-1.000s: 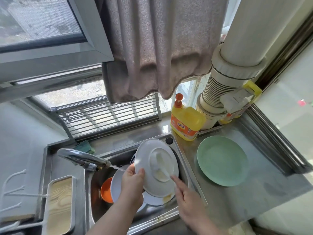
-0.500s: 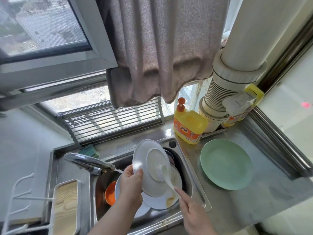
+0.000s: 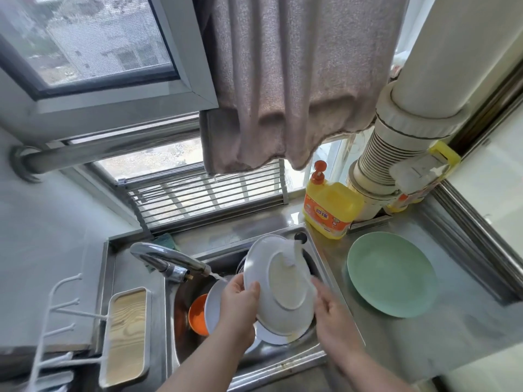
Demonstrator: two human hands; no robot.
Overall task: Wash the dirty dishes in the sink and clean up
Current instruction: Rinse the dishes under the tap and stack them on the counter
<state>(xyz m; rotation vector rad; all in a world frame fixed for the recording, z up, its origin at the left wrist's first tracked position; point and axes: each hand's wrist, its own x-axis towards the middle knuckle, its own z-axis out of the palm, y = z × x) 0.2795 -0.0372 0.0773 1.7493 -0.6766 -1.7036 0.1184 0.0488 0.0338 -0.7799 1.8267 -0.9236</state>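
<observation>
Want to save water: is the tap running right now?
On. A thin stream leaves the faucet spout and falls toward the sink behind the left hand.

Grey curtain [image 3: 285, 80] hangs above a folded wire rack [image 3: 203, 196] by the window [image 3: 93, 41]

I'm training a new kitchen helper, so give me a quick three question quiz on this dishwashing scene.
1. True or false: the left hand grips the white plate by its rim.
2. Where does the green plate lie: A in the sink, B on the counter, C on the rack?
3. What colour is the bowl in the sink?

Key: 1 true; 2 B; 3 orange.
</observation>
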